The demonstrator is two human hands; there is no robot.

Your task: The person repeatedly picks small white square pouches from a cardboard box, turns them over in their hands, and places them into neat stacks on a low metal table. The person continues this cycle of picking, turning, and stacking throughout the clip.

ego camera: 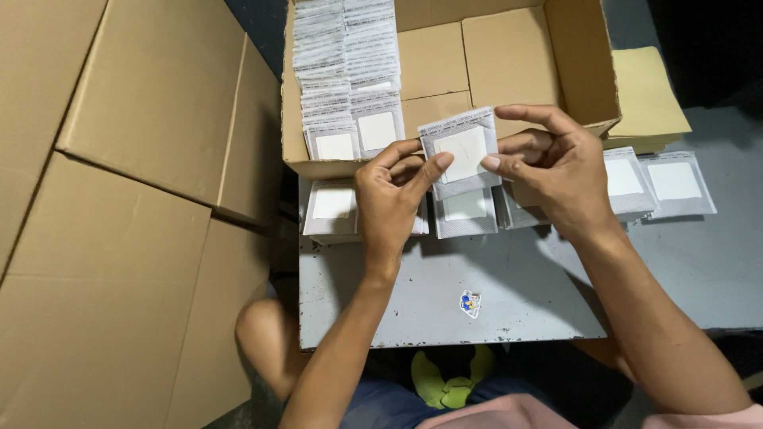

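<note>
Both my hands hold up one small clear packet [462, 149] with a white square pad inside, just in front of the open cardboard box [580, 87]. My left hand [392, 200] pinches its left edge with the thumb on the face. My right hand [548, 163] grips its right edge with fingers curled over the top. Inside the box at the left stand two rows of the same packets [346, 75]. More packets lie in small piles on the grey table: one [333, 208] left of my left hand, one [466, 210] under the held packet, and two [664, 184] to the right.
The grey metal table [477, 286] bears a small sticker [470, 303] near its front edge. Large flattened cardboard boxes [135, 199] fill the left side. A yellowish folded sheet [648, 99] lies behind the box's right corner. My knees show below the table.
</note>
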